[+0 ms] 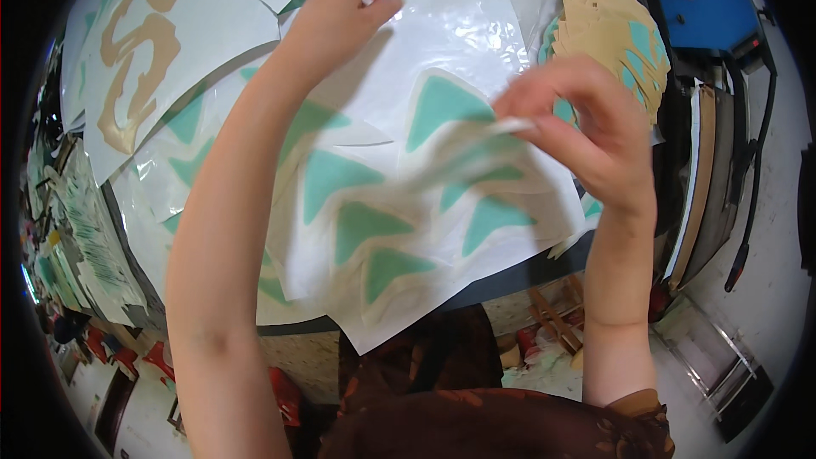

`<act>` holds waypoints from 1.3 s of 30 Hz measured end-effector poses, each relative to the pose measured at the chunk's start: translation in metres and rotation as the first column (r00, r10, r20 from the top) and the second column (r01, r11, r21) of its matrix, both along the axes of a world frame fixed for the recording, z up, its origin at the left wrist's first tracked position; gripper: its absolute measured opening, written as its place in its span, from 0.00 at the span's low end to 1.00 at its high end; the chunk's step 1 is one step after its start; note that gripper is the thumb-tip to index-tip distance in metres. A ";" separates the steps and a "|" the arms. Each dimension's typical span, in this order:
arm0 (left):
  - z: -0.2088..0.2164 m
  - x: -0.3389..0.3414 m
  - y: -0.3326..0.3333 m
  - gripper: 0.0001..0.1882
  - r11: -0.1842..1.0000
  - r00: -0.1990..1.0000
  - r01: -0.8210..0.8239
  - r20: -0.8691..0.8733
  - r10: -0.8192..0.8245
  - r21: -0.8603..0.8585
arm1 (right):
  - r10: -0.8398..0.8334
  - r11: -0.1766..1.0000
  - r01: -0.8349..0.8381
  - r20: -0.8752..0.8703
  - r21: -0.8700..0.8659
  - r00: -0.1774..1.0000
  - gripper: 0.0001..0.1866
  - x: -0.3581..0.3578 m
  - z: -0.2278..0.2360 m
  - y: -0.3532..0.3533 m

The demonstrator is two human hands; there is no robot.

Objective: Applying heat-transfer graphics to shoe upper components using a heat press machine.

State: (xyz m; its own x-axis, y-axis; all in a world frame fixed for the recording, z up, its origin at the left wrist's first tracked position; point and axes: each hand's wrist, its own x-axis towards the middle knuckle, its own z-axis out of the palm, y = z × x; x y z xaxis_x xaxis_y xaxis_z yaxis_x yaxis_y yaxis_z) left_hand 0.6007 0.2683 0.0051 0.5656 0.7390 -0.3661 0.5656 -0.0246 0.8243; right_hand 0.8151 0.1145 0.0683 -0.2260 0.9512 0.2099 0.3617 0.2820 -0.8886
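My right hand (pixel 586 127) pinches one end of a pale-edged green cut piece (pixel 455 160) between thumb and fingers. That piece is smeared by motion and hangs over a white glossy sheet (pixel 425 30). Several green, roughly triangular pieces with pale borders, such as one green piece (pixel 374 225), lie in rows on the sheet. Toward the sheet's far left part, my left hand (pixel 344 17) hovers or rests with bent fingers, thumb apart from them, nothing visible between. Whether it touches the sheet I cannot tell.
A fanned stack of tan and green pieces (pixel 595 21) lies at the far right beside a blue machine (pixel 710 8). White sheets with tan shapes (pixel 144 51) cover the left. The dark table edge (pixel 544 263) runs in front of me; a metal-framed stool (pixel 714 357) stands lower right.
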 end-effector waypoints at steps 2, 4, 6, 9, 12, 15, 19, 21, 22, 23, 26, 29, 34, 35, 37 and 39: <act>0.028 -0.006 -0.016 0.20 0.991 0.972 0.035 0.237 -0.005 -0.125 | 0.000 0.998 -0.005 -0.084 -0.064 0.996 0.05 0.002 0.009 -0.016; 0.038 -0.019 -0.040 0.20 0.902 0.913 0.210 0.407 -0.042 -0.378 | -0.083 0.978 0.064 -0.089 -0.197 0.993 0.05 0.004 0.010 -0.025; 0.045 -0.029 -0.078 0.17 0.863 0.917 0.241 0.395 -0.052 -0.445 | -0.086 0.970 0.070 -0.059 -0.231 0.995 0.05 -0.001 0.004 -0.022; 0.034 -0.025 -0.124 0.08 0.866 0.965 0.047 0.245 0.088 -0.498 | -0.036 0.959 0.013 -0.077 -0.284 0.996 0.08 -0.012 -0.013 -0.009; 0.010 -0.024 -0.151 0.06 0.912 0.980 0.007 0.185 0.075 -0.409 | -0.175 0.806 0.058 -0.144 -0.589 0.974 0.08 -0.016 -0.045 0.015; 0.007 -0.023 -0.160 0.05 0.874 0.993 -0.030 0.087 0.082 -0.485 | -0.109 0.900 0.230 0.319 -0.371 0.942 0.09 -0.026 -0.082 0.037; -0.016 -0.019 -0.176 0.06 0.920 0.972 -0.080 0.175 0.158 -0.384 | 0.026 0.906 0.258 0.653 -0.335 0.757 0.09 -0.036 -0.088 0.054; -0.023 -0.015 -0.180 0.07 0.934 0.971 -0.110 0.165 0.174 -0.339 | 0.085 0.880 0.244 0.641 -0.407 0.763 0.08 -0.034 -0.091 0.058; -0.028 -0.013 -0.184 0.07 0.958 0.970 -0.150 0.152 0.191 -0.244 | 0.073 0.888 0.236 0.627 -0.395 0.776 0.07 -0.033 -0.096 0.058; -0.029 -0.011 -0.186 0.08 0.971 0.968 -0.187 0.140 0.208 -0.149 | 0.061 0.894 0.230 0.612 -0.385 0.788 0.06 -0.032 -0.097 0.057; -0.026 -0.006 -0.190 0.09 0.978 0.976 -0.207 0.080 0.203 0.033 | 0.067 0.909 0.205 0.612 -0.363 0.788 0.05 -0.030 -0.099 0.056; -0.035 -0.003 -0.197 0.10 0.923 0.976 -0.214 0.112 0.187 0.321 | 0.056 0.873 0.168 0.436 -0.458 0.898 0.05 -0.024 -0.092 0.055; -0.041 0.000 -0.201 0.11 0.866 0.983 -0.174 0.033 0.180 0.468 | -0.005 0.779 0.118 0.182 -0.615 0.983 0.10 -0.016 -0.092 0.052; -0.043 0.001 -0.202 0.11 0.857 0.982 -0.179 0.034 0.186 0.483 | -0.026 0.753 0.127 0.164 -0.645 0.986 0.08 -0.015 -0.091 0.052; -0.044 0.002 -0.202 0.11 0.856 0.982 -0.185 0.057 0.180 0.482 | -0.017 0.726 0.099 0.126 -0.680 0.992 0.07 -0.010 -0.091 0.053; -0.044 0.003 -0.202 0.12 0.854 0.981 -0.193 0.075 0.179 0.483 | -0.005 0.699 0.062 0.082 -0.712 0.997 0.07 -0.009 -0.091 0.053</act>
State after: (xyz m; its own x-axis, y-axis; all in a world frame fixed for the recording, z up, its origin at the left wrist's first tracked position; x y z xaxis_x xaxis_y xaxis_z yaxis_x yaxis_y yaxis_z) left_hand 0.6039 0.0663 -0.0394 0.4038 0.9113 0.0800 0.5778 -0.3219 0.7500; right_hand 0.8058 0.1676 -0.0225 -0.1774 0.8161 -0.5500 0.4258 -0.4402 -0.7906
